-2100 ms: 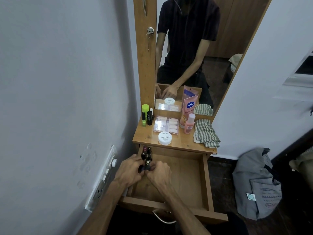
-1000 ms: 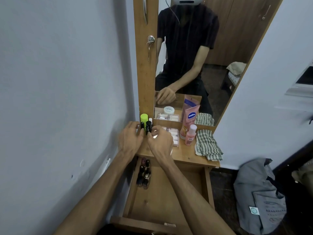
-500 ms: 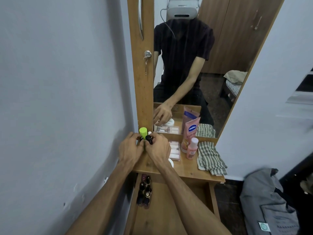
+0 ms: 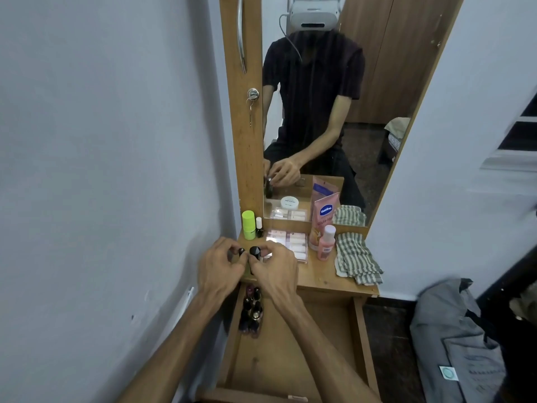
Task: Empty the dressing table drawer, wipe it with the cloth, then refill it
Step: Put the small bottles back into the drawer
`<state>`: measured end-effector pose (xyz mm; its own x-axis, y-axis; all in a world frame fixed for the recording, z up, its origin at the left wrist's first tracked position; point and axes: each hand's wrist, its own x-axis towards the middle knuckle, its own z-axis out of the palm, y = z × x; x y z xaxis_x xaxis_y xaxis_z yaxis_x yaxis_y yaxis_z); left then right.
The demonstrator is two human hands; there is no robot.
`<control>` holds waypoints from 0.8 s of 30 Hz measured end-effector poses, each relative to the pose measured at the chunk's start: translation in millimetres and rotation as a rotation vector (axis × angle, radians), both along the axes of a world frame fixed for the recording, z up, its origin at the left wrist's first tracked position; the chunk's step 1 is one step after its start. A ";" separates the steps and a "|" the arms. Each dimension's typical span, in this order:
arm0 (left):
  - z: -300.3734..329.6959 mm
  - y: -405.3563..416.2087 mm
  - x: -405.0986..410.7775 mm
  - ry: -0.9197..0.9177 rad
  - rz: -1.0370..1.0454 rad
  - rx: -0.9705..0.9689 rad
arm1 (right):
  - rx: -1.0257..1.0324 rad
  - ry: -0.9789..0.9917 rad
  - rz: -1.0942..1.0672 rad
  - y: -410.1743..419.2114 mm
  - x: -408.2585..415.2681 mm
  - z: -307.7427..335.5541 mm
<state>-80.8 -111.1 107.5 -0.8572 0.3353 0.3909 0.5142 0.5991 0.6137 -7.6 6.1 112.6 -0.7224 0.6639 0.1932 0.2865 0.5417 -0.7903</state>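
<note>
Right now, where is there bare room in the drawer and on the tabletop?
The drawer floor is bare right of the nail polish cluster at its left wall. The tabletop is bare only along its front edge, between the right hand and the cloth; behind is crowded.

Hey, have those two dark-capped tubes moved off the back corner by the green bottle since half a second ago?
Yes. Both hands, left hand and right hand, hold the dark-capped tubes lifted toward the tabletop's front edge, away from the green bottle, which stays by the mirror frame.
</note>
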 end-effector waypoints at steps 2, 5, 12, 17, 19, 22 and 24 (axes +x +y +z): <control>-1.0 -10.1 13.5 -0.004 0.001 0.015 | 0.009 -0.017 0.014 -7.1 13.1 -0.3; -6.4 -23.4 32.5 -0.037 -0.004 0.029 | -0.007 -0.042 0.037 -17.6 33.3 -2.7; -22.0 -44.7 68.5 -0.119 -0.055 -0.018 | -0.056 -0.146 0.083 -32.3 80.3 -18.6; -35.0 -54.5 86.7 -0.170 -0.128 -0.095 | -0.077 -0.210 0.106 -37.8 102.0 -29.5; -41.4 -56.8 90.8 -0.195 -0.127 -0.152 | -0.081 -0.257 0.112 -40.0 106.5 -35.1; -49.9 -57.9 94.1 -0.219 -0.124 -0.216 | -0.095 -0.319 0.111 -44.6 108.9 -45.6; -54.4 -58.0 94.1 -0.227 -0.116 -0.253 | -0.085 -0.357 0.115 -47.7 106.5 -52.9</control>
